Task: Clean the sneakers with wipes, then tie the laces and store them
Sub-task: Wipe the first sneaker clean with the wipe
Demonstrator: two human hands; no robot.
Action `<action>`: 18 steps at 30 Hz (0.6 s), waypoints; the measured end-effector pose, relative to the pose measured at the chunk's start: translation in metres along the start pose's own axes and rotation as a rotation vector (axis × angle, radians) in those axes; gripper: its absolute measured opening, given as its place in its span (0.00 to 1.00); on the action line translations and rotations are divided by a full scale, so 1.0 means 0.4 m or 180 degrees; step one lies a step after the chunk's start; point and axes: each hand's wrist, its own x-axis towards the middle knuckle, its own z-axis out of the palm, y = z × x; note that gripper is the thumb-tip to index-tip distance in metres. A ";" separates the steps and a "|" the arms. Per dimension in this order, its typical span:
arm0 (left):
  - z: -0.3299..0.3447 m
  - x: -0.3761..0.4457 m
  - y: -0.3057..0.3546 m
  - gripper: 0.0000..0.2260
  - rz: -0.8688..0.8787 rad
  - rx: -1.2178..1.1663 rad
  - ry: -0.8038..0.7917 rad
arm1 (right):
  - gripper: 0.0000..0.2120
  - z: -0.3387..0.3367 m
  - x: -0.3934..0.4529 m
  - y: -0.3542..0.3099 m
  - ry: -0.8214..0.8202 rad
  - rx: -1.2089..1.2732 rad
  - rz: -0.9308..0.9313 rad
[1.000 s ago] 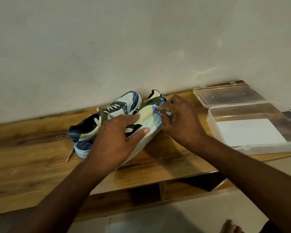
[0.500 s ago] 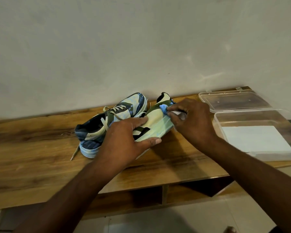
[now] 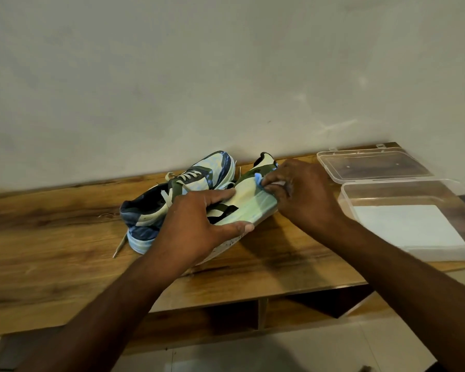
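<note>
Two sneakers on bench [image 3: 65, 237]. Left hand [image 3: 196, 226] grips near sneaker [image 3: 247, 208]; right hand [image 3: 304, 197] pinches one wipe [image 3: 278, 183] against it. Far sneaker [image 3: 177, 194] free.

Ahead of you, a plain off-white wall [image 3: 226, 76] fills the upper half, faintly scuffed. Against it stands a wooden bench [image 3: 51, 237] with dark grain streaks and open compartments [image 3: 212, 318] beneath its top. Below you, pale floor tiles [image 3: 306, 353] show, evenly and softly lit.
</note>
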 end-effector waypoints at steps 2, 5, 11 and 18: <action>0.001 -0.004 0.009 0.36 -0.0001 0.0006 0.0025 | 0.10 0.007 -0.014 -0.021 -0.0122 0.0068 -0.0078; -0.001 -0.008 0.016 0.26 0.0107 -0.0051 0.0015 | 0.13 0.025 -0.043 -0.076 -0.0455 0.0207 -0.0438; 0.003 -0.002 0.011 0.34 0.0217 0.0343 0.0078 | 0.09 -0.008 -0.007 0.028 -0.0001 -0.0148 -0.0086; 0.031 -0.014 0.026 0.24 0.0990 0.1303 -0.0234 | 0.07 -0.003 0.000 0.055 0.0369 0.0009 0.0408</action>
